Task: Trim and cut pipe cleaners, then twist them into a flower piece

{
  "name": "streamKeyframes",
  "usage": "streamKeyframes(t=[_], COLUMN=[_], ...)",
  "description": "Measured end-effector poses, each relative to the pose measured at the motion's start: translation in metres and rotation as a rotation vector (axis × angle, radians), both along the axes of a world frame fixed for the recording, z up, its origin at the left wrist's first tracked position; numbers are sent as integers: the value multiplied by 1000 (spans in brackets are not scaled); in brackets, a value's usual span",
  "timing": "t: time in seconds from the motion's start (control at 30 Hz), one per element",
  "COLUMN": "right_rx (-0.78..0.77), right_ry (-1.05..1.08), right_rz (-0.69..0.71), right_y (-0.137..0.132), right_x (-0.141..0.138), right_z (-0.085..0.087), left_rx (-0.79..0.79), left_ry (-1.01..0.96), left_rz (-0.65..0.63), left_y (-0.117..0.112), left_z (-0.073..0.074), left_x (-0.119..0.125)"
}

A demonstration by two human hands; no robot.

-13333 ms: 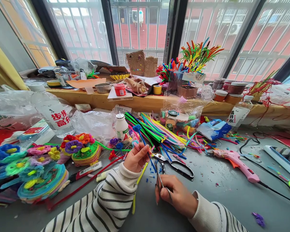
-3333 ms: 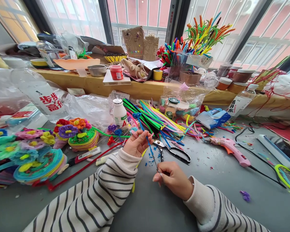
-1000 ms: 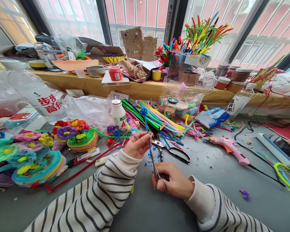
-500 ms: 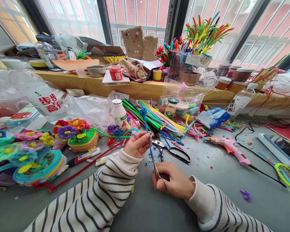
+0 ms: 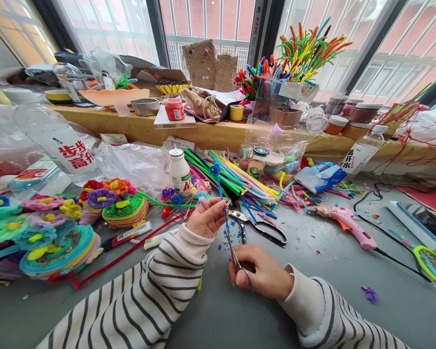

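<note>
Pinched in my left hand [image 5: 207, 217] is a blue pipe cleaner [image 5: 218, 182], held upright with a small looped knot at its top. Its lower end runs down to the blades of small scissors [image 5: 234, 254], which my right hand [image 5: 259, 271] grips by the handles. Small blue fuzz clippings [image 5: 233, 235] lie on the table just behind the blades. Larger scissors with black handles [image 5: 267, 232] rest beyond my right hand. Behind them lies a heap of many-coloured pipe cleaners [image 5: 236, 177].
Pipe-cleaner flowers [image 5: 45, 235] crowd the left side, with a glue tube [image 5: 127, 236] beside them. A white bottle [image 5: 179, 169] stands behind my left hand. On the right are a pink glue gun [image 5: 349, 225] with its cord and a purple scrap [image 5: 369, 293].
Both hands stay almost in place. A few more blue clippings show on the table near the scissor blades, and the pipe cleaner's lower part looks thinner.
</note>
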State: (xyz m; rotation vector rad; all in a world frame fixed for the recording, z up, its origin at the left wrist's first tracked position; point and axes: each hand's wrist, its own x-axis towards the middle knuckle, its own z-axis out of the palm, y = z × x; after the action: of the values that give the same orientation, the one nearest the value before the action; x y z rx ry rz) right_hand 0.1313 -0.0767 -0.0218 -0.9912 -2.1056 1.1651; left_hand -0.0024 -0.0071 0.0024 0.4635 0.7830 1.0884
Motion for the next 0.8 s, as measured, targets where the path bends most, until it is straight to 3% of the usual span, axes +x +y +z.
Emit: streamKeyframes(t=[0.8], right_rx=[-29], right_ry=[29], right_rz=[-8], right_y=[1], right_x=[-2], right_z=[-1], left_rx=[-3], left_ry=[6], left_rz=[5], left_y=[1], left_z=[-1], left_x=[0])
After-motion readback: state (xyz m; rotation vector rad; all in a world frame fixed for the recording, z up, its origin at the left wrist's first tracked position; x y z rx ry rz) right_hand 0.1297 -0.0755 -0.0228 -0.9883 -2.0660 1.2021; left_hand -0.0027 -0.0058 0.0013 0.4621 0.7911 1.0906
